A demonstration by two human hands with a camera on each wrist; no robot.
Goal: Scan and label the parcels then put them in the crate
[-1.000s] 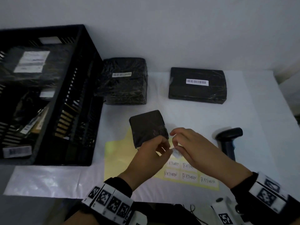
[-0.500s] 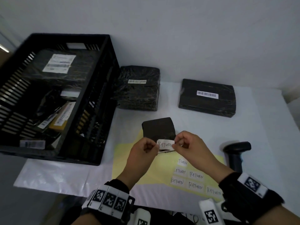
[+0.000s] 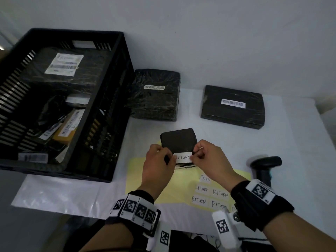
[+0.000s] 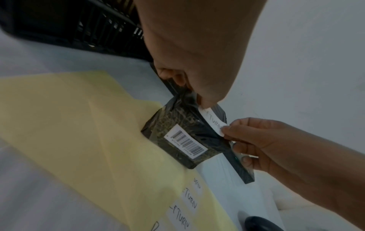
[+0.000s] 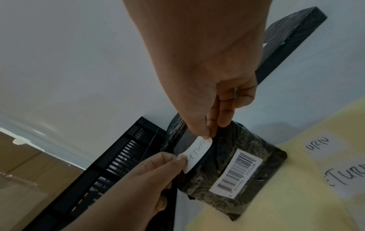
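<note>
A white RETURN label is stretched between both hands just above a small black wrapped parcel. My left hand pinches the label's left end and my right hand pinches its right end. The parcel stands on the table with a barcode sticker on its near face. A yellow sheet of several more RETURN labels lies under the hands. The black crate at the left holds several parcels.
Two larger black wrapped parcels with barcodes lie at the back, one beside the crate and one to the right. A black handheld scanner stands at the right near my right wrist. A wall rises behind the white table.
The label has come off the yellow sheet and been lifted up to the small parcel's near face. Both hands moved forward with it; the head view shifted left and down.
</note>
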